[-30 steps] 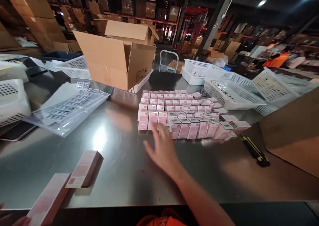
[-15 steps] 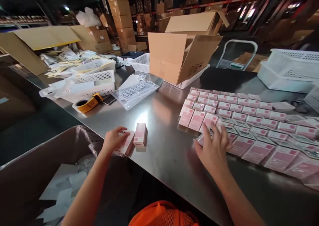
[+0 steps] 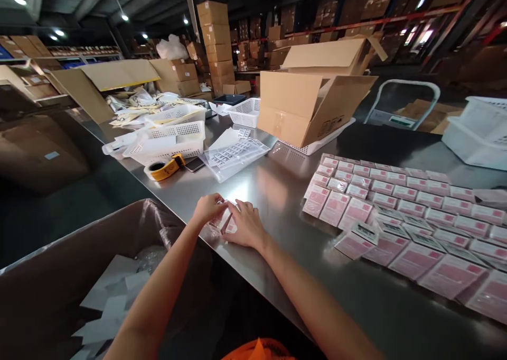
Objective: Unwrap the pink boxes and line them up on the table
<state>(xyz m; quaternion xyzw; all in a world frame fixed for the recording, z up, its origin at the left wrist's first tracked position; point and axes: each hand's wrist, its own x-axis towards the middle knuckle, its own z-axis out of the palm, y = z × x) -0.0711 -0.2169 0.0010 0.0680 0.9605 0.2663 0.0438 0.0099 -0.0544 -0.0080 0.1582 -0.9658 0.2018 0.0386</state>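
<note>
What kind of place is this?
It looks like a warehouse, probably a spot for packing things. You can see a tall stack of cardboard boxes, big shelves in the back, and a metal table with rows of small pink boxes.

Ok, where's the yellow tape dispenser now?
In the head view, left of centre: the yellow tape dispenser lies near the table edge, left of the dark phone, in front of a white basket.
</note>
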